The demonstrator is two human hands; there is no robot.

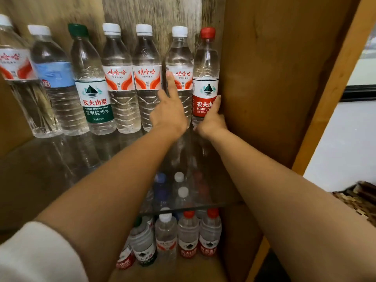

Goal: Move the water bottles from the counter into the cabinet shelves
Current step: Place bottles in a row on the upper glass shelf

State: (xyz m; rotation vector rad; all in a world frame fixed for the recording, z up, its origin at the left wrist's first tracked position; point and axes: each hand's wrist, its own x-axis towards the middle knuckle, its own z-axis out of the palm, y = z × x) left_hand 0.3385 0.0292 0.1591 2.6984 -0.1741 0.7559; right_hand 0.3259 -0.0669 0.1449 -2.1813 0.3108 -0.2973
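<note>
Seven clear plastic water bottles are stood upright, caps up, in a row along the back of the glass shelf inside the wooden cabinet. The red-capped bottle at the row's right end is gripped low by the right hand. The white-capped bottle beside it is touched by the spread fingers of the left hand.

Both forearms are bare; a white sleeve (pushed up, soft-looking) covers the left upper arm.
</note>
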